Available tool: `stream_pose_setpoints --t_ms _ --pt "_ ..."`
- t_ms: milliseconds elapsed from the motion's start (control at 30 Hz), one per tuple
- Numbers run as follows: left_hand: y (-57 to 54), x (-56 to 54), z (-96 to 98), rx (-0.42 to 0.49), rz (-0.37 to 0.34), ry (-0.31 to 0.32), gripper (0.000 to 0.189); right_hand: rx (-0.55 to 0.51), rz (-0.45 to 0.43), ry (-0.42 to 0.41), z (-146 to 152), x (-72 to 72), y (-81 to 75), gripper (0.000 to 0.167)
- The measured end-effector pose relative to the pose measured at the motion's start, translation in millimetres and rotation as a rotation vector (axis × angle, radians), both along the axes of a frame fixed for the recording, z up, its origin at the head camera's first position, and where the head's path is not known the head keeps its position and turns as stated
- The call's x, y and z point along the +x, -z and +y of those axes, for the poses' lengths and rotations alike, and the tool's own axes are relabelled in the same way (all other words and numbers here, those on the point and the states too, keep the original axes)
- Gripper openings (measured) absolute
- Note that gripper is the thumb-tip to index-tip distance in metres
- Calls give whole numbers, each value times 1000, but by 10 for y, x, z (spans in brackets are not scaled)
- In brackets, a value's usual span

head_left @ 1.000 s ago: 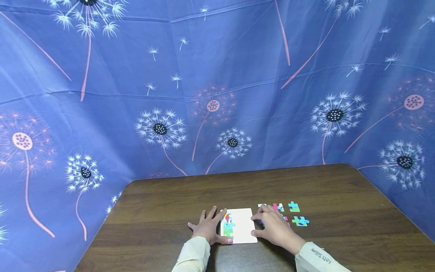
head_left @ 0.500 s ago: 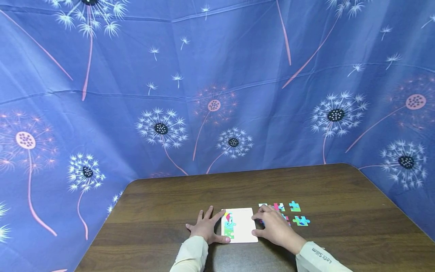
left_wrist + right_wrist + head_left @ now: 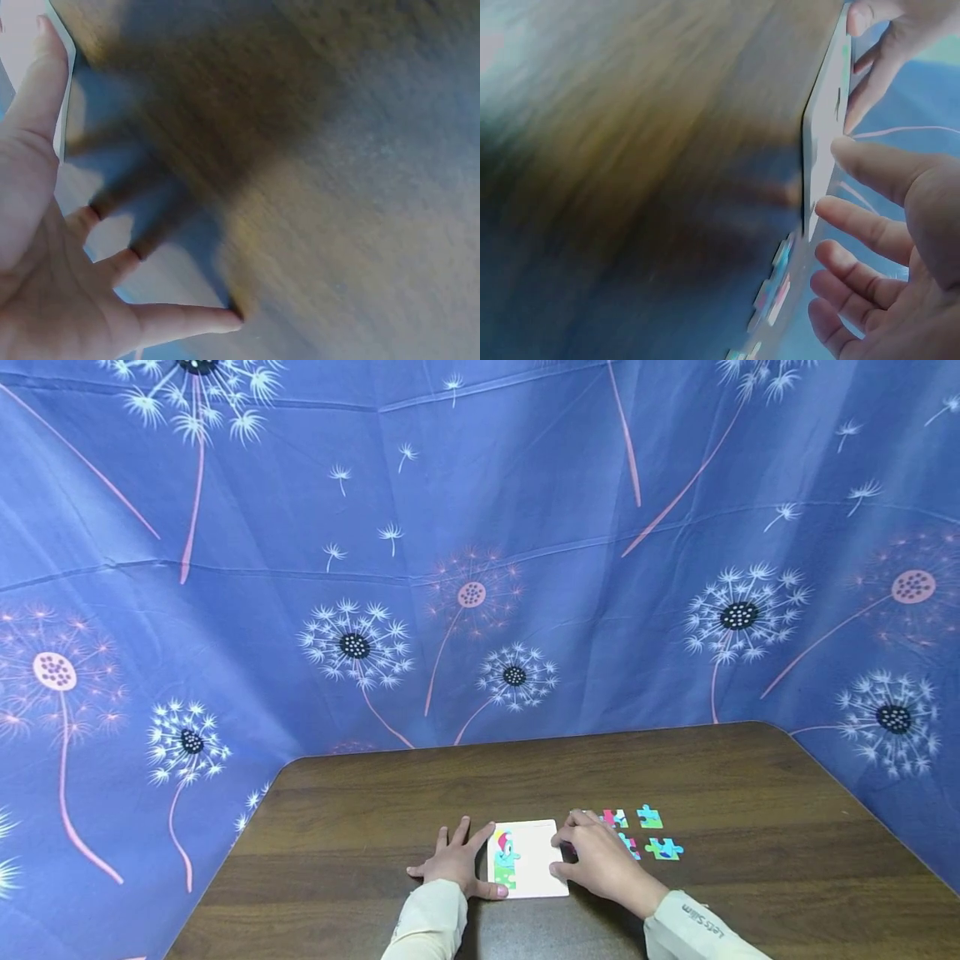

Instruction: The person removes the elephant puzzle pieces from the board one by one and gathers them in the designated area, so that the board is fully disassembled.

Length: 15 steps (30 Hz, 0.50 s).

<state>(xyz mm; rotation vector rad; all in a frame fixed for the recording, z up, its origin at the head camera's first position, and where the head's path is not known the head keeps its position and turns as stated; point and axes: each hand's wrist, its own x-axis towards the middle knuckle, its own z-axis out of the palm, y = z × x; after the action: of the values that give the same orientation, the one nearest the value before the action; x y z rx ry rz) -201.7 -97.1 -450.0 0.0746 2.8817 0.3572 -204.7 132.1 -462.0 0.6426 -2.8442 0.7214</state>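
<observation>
A white square puzzle board (image 3: 536, 864) lies flat on the table. Colourful jigsaw pieces (image 3: 504, 870) fill its left column. My left hand (image 3: 452, 866) is spread at the board's left side, its thumb at the near corner and its index finger at the far one. In the left wrist view, the other fingertips of my left hand (image 3: 52, 292) rest on the wood. At the right edge, my right hand (image 3: 600, 862) touches the board with thumb and index finger apart. The right wrist view shows nothing gripped by my right hand (image 3: 900, 255).
To the right lie several loose puzzle pieces, among them a green and blue piece (image 3: 664, 849) and another at the back (image 3: 649, 817). My right hand partly covers others. The brown wooden table (image 3: 360, 827) meets a blue dandelion-print cloth (image 3: 450, 652) behind.
My right hand has shifted slightly left onto the board's right edge. My left hand has moved a little left, its thumb sliding outward. The board looks nearly still.
</observation>
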Motion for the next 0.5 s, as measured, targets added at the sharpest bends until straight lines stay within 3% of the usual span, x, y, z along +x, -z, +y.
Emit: stream_pose_setpoints --t_ms 133,367,500 --pt "-28 15 20 0 -16 -26 95 -2 -29 3 -98 -28 -26 24" --pt "-19 6 55 3 -29 -51 96 -6 53 -31 -277 -78 -50 22" --pt "-23 18 54 9 -34 -55 95 -8 56 -50 -397 -108 -78 22"
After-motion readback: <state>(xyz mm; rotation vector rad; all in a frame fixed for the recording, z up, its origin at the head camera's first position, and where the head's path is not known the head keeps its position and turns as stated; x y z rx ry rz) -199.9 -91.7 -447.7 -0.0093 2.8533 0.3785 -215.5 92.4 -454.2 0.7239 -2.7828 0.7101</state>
